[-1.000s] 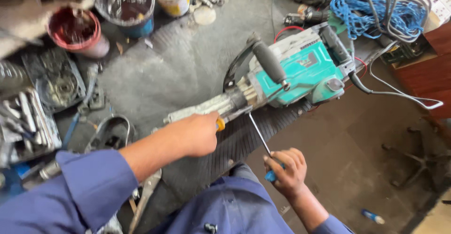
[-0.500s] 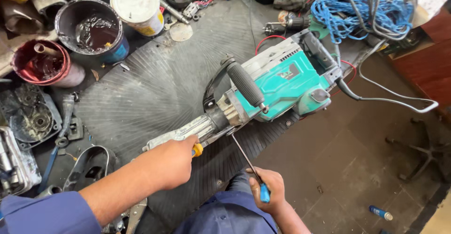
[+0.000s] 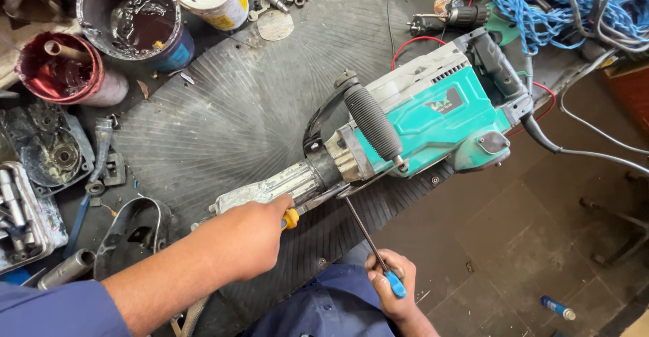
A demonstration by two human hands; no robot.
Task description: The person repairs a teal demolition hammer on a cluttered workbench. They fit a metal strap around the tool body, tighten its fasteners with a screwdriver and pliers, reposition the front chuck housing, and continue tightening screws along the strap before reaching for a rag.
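Hands first: my left hand (image 3: 247, 239) is closed around the grey metal nose of the teal demolition hammer (image 3: 405, 124), a yellow-tipped tool (image 3: 291, 219) poking out beside my fingers. My right hand (image 3: 392, 283) grips the blue handle of a long screwdriver (image 3: 368, 242), its shaft angled up under the hammer's body. The hammer lies on a ribbed black rubber mat (image 3: 230, 114). Beyond it sit two dirty paint tins (image 3: 132, 22), loose metal parts (image 3: 40, 175) and coiled blue rope (image 3: 561, 2).

Teal demolition hammer (image 3: 419, 117) — flat, screwdriver (image 3: 370, 246) underneath
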